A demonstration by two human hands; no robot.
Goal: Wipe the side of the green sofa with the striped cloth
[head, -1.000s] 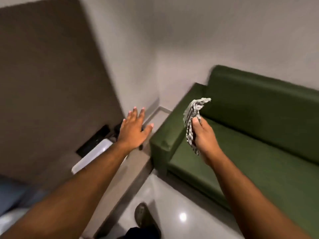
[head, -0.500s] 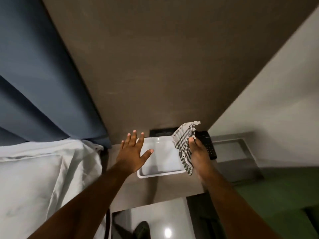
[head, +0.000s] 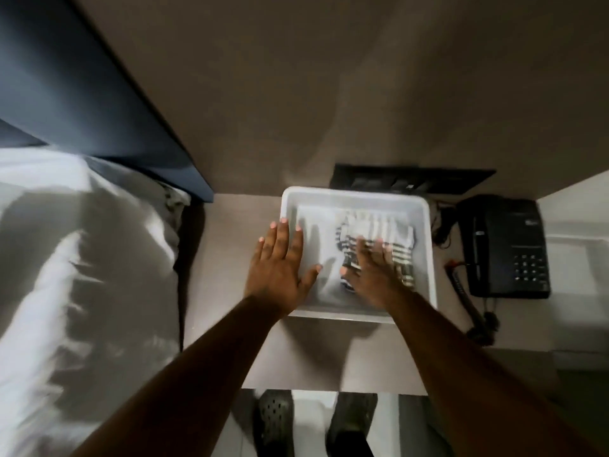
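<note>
Centre frame: striped cloth lies in white tray. Right hand, blurred, fingers spread flat on cloth; left hand spread over tray's left rim.

Taupe wall — white bed

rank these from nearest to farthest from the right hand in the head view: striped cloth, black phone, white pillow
1. striped cloth: directly under the right hand, inside the white tray.
2. black phone: to the hand's right, on the counter beside the tray.
3. white pillow: far left, past the left hand.
</note>
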